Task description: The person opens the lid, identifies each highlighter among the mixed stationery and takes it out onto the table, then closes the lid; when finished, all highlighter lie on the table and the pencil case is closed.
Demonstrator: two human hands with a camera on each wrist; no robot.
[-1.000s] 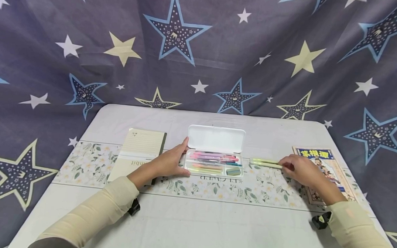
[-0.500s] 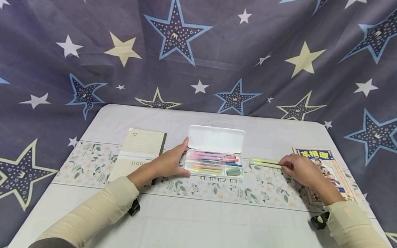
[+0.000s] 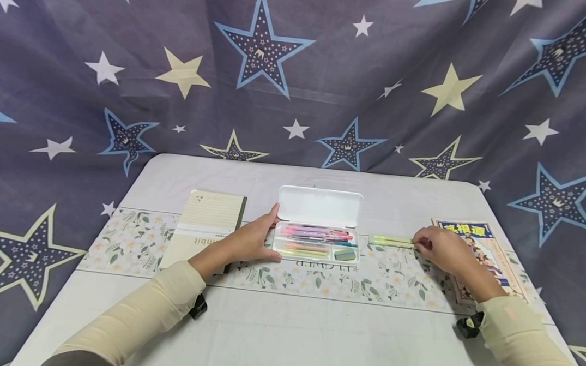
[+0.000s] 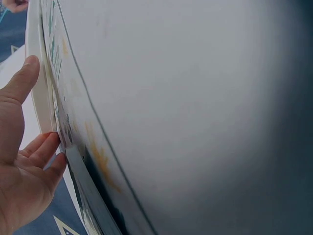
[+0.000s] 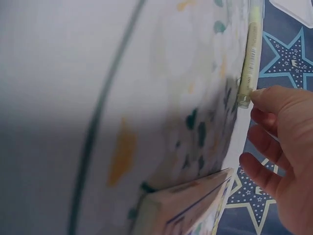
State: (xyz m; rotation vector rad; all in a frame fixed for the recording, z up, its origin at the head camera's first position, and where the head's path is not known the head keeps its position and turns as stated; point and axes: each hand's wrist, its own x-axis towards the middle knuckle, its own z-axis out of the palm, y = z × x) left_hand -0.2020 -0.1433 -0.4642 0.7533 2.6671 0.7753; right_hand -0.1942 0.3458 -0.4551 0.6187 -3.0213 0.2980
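Observation:
A white pencil case (image 3: 320,206) lies with its lid up on the table, several pink, purple and orange pens and a green-blue eraser (image 3: 345,254) inside. My left hand (image 3: 251,238) holds its left end, thumb at the front edge and fingers at the back corner. In the left wrist view, the thumb (image 4: 27,78) lies along the case's side. My right hand (image 3: 439,247) pinches the right end of pale yellow-green highlighters (image 3: 391,241) lying right of the case. The right wrist view shows one highlighter (image 5: 250,58) with a barcode, its end at my thumb.
A cream notebook (image 3: 208,217) lies left of the case, partly under my left forearm. Behind my right wrist is a colourful book (image 3: 489,246). A floral strip (image 3: 288,281) crosses the white table, and a starry curtain (image 3: 327,81) hangs behind.
The highlighters, slightly apart before, now lie closer side by side. My right hand and forearm have shifted a little; my left hand stays at the pencil case.

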